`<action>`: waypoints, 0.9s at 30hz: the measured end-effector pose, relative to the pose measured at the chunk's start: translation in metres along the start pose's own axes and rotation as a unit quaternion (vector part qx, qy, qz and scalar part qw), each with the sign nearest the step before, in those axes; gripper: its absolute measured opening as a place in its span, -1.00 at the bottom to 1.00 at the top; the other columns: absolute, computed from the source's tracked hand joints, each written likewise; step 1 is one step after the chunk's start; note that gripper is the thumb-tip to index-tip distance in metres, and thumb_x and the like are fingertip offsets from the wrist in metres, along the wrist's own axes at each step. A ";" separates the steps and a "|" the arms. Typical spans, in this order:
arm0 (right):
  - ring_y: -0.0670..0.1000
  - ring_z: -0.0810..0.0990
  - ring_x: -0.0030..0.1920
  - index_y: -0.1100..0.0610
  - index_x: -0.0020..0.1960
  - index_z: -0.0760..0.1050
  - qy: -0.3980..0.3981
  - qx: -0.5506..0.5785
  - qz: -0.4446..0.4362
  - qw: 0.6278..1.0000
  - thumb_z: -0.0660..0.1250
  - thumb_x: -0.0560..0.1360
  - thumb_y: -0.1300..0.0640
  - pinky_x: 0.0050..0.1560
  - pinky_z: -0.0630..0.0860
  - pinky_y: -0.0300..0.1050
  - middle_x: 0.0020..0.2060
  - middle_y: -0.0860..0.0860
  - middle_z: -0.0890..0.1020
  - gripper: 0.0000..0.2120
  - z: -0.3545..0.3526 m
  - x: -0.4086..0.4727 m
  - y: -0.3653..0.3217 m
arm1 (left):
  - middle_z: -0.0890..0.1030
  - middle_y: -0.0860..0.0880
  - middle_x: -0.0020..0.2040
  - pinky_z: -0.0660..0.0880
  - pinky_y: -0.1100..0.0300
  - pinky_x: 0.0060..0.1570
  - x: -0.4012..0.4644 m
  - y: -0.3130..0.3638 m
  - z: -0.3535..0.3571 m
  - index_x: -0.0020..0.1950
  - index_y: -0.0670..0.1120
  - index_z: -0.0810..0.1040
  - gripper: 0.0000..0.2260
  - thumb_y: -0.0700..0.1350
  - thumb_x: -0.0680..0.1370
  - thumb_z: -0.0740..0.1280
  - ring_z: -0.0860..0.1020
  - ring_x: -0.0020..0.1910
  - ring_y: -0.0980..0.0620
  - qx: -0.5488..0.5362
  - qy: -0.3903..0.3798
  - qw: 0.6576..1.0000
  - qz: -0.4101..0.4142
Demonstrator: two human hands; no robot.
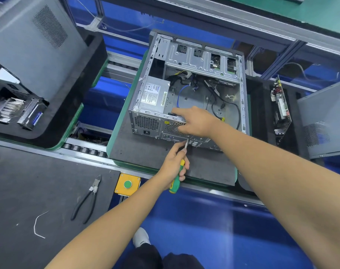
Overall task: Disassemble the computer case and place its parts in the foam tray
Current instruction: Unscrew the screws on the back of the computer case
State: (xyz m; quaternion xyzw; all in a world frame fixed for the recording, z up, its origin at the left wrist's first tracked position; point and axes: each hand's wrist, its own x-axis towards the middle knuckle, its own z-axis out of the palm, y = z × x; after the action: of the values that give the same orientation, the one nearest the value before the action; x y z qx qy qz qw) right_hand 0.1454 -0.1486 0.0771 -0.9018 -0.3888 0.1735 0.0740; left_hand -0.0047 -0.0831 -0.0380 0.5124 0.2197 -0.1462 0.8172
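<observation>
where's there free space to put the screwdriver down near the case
Bare dark mat lies in front of the computer case, between its rear panel and the belt edge. More room on the left bench mat, around the pliers and the white wire scrap. Inside the case is crowded with cables and the power supply.

The left hand [174, 164] gripped a green-and-yellow screwdriver [178, 172] with its tip at the near rear panel of the open computer case [186, 90], while the right hand [194, 121] rested on that panel's top edge, forefinger extended left.
</observation>
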 end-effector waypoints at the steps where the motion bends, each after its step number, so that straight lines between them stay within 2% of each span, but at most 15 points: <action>1: -0.06 0.44 -0.36 -0.11 0.38 0.35 -0.001 0.000 0.001 1.000 0.34 0.51 0.02 -0.41 0.21 -0.11 -0.44 -0.01 0.43 -0.55 0.000 0.000 0.000 | 0.45 -0.11 -0.35 0.23 0.30 -0.53 0.000 0.001 0.000 0.25 0.13 0.51 -0.82 -0.03 0.70 0.17 0.25 -0.55 0.03 -0.014 -0.006 1.000 -0.013; 3: -0.06 0.44 -0.35 -0.12 0.40 0.34 -0.004 -0.001 0.003 1.000 0.34 0.52 0.01 -0.40 0.21 -0.10 -0.43 0.00 0.43 -0.53 0.001 0.001 0.000 | 0.43 -0.06 -0.37 0.22 0.30 -0.54 0.000 0.002 0.002 0.20 0.01 0.51 -0.82 -0.04 0.70 0.16 0.24 -0.56 0.05 -0.012 -0.008 1.000 -0.024; 6: -0.06 0.42 -0.37 -0.12 0.41 0.33 -0.004 -0.006 0.004 1.000 0.33 0.53 0.01 -0.40 0.21 -0.10 -0.44 -0.01 0.42 -0.53 0.001 0.001 0.001 | 0.43 0.00 -0.39 0.25 0.18 -0.50 -0.001 0.004 0.008 0.07 -0.02 0.47 -0.84 -0.05 0.71 0.12 0.27 -0.54 0.04 0.124 0.050 0.991 0.030; 8: -0.06 0.42 -0.37 -0.11 0.41 0.33 -0.005 -0.008 0.002 1.000 0.33 0.53 0.02 -0.40 0.21 -0.10 -0.45 0.00 0.42 -0.53 0.001 0.001 0.000 | 0.48 0.00 -0.37 0.39 -0.02 -0.35 -0.001 0.003 0.016 0.00 0.02 0.42 -0.84 -0.01 0.72 0.10 0.39 -0.44 -0.03 0.219 0.101 0.968 0.065; 10: -0.06 0.42 -0.37 -0.10 0.41 0.33 -0.003 -0.010 0.002 1.000 0.33 0.53 0.01 -0.39 0.21 -0.10 -0.45 0.00 0.43 -0.53 0.000 0.000 -0.001 | 0.56 -0.06 -0.29 0.48 -0.10 -0.21 -0.002 0.006 0.025 -0.02 0.03 0.36 -0.82 0.03 0.72 0.08 0.49 -0.32 -0.11 0.252 0.133 0.957 0.053; 12: -0.07 0.42 -0.37 -0.09 0.40 0.34 -0.001 -0.009 0.002 1.000 0.32 0.53 0.02 -0.40 0.20 -0.10 -0.45 0.00 0.42 -0.54 0.000 -0.001 -0.001 | 0.60 -0.07 -0.20 0.52 -0.09 -0.12 -0.002 0.006 0.031 0.00 0.05 0.33 -0.83 0.07 0.72 0.06 0.57 -0.21 -0.17 0.283 0.158 0.945 0.042; 14: -0.06 0.41 -0.38 -0.08 0.39 0.35 0.001 -0.009 0.001 1.000 0.33 0.53 0.02 -0.40 0.20 -0.10 -0.45 0.00 0.41 -0.55 0.000 -0.001 -0.001 | 0.60 -0.02 -0.14 0.52 -0.06 -0.08 -0.004 0.005 0.033 0.05 0.08 0.32 -0.89 0.06 0.72 0.09 0.59 -0.13 -0.14 0.287 0.176 0.940 0.050; 16: -0.06 0.42 -0.38 -0.08 0.39 0.35 0.000 -0.010 0.000 1.000 0.33 0.53 0.02 -0.40 0.20 -0.10 -0.45 0.00 0.42 -0.55 0.000 -0.001 -0.001 | 0.56 0.02 -0.12 0.51 -0.05 -0.09 -0.006 0.006 0.034 0.06 0.05 0.30 -0.91 0.03 0.70 0.17 0.57 -0.10 -0.12 0.286 0.192 0.937 0.063; 18: -0.07 0.42 -0.38 -0.08 0.40 0.35 0.000 -0.011 -0.001 1.000 0.33 0.53 0.02 -0.40 0.21 -0.10 -0.45 0.00 0.42 -0.55 0.000 -0.001 -0.002 | 0.53 0.04 -0.14 0.47 -0.03 -0.16 -0.007 0.005 0.033 0.04 0.03 0.27 -0.89 0.00 0.71 0.17 0.54 -0.12 -0.11 0.331 0.194 0.920 0.082; 21: -0.06 0.41 -0.40 -0.08 0.41 0.34 0.000 -0.014 0.000 1.000 0.33 0.53 0.02 -0.40 0.21 -0.10 -0.46 -0.01 0.41 -0.54 0.000 -0.001 -0.002 | 0.56 0.00 -0.10 0.51 -0.04 -0.21 -0.009 0.002 0.030 0.14 0.03 0.24 -0.96 -0.05 0.73 0.11 0.54 -0.17 -0.14 0.417 0.192 0.881 0.114; 24: -0.05 0.39 -0.41 -0.08 0.40 0.34 0.003 -0.010 0.002 1.000 0.33 0.53 0.03 -0.40 0.19 -0.11 -0.46 -0.01 0.40 -0.55 0.000 -0.001 -0.001 | 0.60 -0.10 -0.01 0.42 0.01 -0.30 -0.011 -0.002 0.030 0.39 -0.03 0.18 -0.74 -0.14 0.72 0.13 0.55 -0.22 -0.16 0.529 0.195 0.816 0.128; 25: -0.06 0.39 -0.41 -0.08 0.40 0.34 0.005 -0.010 0.001 1.000 0.33 0.53 0.03 -0.40 0.19 -0.11 -0.45 -0.02 0.40 -0.55 0.001 -0.001 -0.001 | 0.60 -0.10 0.06 0.40 0.01 -0.29 -0.011 -0.003 0.031 0.46 -0.05 0.15 -0.66 -0.16 0.71 0.15 0.58 -0.18 -0.18 0.549 0.195 0.803 0.124; 27: -0.07 0.40 -0.39 -0.07 0.40 0.35 0.006 -0.013 0.000 1.000 0.33 0.53 0.02 -0.39 0.22 -0.11 -0.45 -0.02 0.41 -0.55 0.001 -0.001 -0.001 | 0.56 -0.11 0.16 0.43 -0.02 -0.26 -0.011 -0.004 0.035 0.52 -0.10 0.12 -0.61 -0.10 0.72 0.16 0.62 -0.10 -0.20 0.555 0.200 0.799 0.115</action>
State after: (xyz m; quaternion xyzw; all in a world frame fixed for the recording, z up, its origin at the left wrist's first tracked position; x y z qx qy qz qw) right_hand 0.1434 -0.1485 0.0764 -0.9038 -0.3906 0.1628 0.0644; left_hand -0.0091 -0.1161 -0.0220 0.9174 0.1992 -0.0417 0.3419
